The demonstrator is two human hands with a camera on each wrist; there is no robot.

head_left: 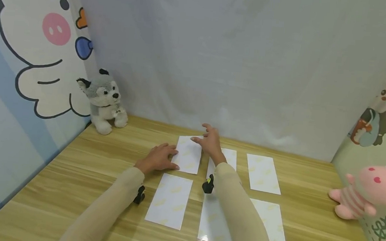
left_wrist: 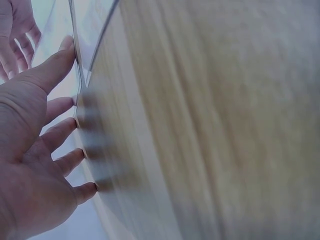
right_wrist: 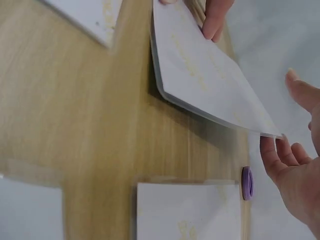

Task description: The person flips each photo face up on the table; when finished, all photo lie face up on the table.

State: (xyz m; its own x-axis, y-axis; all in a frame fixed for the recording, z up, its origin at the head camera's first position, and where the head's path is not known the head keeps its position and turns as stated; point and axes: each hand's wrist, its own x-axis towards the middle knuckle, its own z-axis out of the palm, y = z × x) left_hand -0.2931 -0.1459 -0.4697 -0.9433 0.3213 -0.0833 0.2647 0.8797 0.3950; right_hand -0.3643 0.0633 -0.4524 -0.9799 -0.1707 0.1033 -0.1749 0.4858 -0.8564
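A white rectangular card (head_left: 187, 157) with faint yellow marks lies in the back-left place among several similar cards. My left hand (head_left: 157, 158) touches its left edge, thumb apart from the fingers. In the left wrist view the left fingers (left_wrist: 62, 132) are spread, their tips along the card's edge and the wood. Above the card's right side is my right hand (head_left: 211, 143). From the right wrist view, that card (right_wrist: 200, 70) looks bent, with a raised edge over a shadow; the right hand (right_wrist: 295, 160) has fingertips at its far corner, thumb raised away.
More white cards stand in rows: one in front (head_left: 169, 200), others to the right (head_left: 264, 173). A purple ring-like object (right_wrist: 247, 183) sits near the table's back edge. A husky plush (head_left: 104, 105) is back left, a pink plush (head_left: 369, 189) at right. A pale curtain (head_left: 225, 62) hangs behind.
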